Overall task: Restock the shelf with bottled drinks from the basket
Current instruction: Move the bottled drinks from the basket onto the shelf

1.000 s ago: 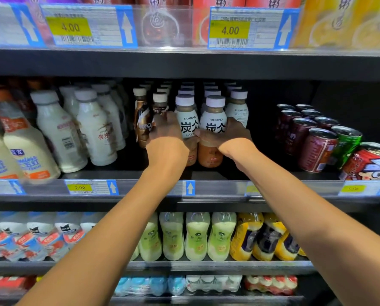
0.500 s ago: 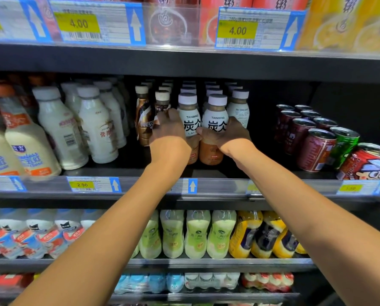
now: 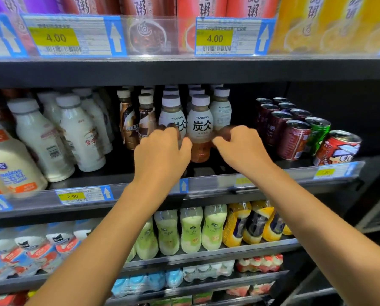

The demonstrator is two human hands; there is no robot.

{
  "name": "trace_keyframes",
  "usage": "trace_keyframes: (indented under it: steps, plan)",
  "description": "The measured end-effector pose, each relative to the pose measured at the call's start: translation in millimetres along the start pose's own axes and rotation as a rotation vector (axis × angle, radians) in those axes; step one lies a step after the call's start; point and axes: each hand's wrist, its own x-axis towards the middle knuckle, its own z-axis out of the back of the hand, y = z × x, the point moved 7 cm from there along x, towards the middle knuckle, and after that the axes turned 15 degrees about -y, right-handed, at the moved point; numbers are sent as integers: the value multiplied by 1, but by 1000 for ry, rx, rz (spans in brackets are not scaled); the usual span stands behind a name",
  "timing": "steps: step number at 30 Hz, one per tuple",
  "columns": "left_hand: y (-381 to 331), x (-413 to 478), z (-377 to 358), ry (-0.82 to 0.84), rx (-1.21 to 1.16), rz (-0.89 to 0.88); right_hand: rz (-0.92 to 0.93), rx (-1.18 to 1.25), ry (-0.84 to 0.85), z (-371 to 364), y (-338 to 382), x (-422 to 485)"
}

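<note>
Drawn back slightly, left hand (image 3: pixel 162 155) and right hand (image 3: pixel 240 149) are blurred; fingers are curled, but any grip on the front bottles (image 3: pixel 201 129) cannot be told.

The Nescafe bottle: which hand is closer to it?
Left. The left hand is just right of the Nescafe bottle; the right hand is past the orange-bottomed Tanbing bottle.
</note>
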Motion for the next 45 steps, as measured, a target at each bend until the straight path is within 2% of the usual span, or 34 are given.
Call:
trace_keyframes:
  steps: [3,5,9,11,13,15,19,25,29,32,36,41,45]
  plan:
    - [-36,-15,16,38,-40,-168,204,-240,-83,40,7,-32]
    - [-68,-26,23,73,-89,-272,260,-359,-106,65,4,-53]
    - [-134,-56,10,278,-128,-413,126,-667,-67,111,-42,-85]
    - [-175,-81,7,296,-176,-620,115,-783,-116,134,-69,-102]
    - [-211,-114,1,314,-255,-802,21,-866,-143,161,-100,-121]
    - [-244,-146,-23,328,-313,-853,-139,-902,-74,185,-142,-146]
    - [-326,-217,-50,656,-245,-1051,-377,-930,62,226,-225,-197]
    - [-460,-336,-107,824,-308,-1354,-707,-845,163,263,-372,-249]
    - [-554,-389,-172,874,-282,-1369,-796,-785,96,300,-481,-250]
    - [-620,-438,-233,1014,-269,-1312,-921,-744,181,326,-569,-258]
    - [-690,-504,-311,1106,-218,-1327,-1048,-714,254,350,-677,-277]
    - [-743,-596,-396,1336,-192,-1296,-1155,-668,354,343,-796,-311]
    - [-758,-680,-468,1468,-136,-1297,-1264,-579,403,303,-893,-348]
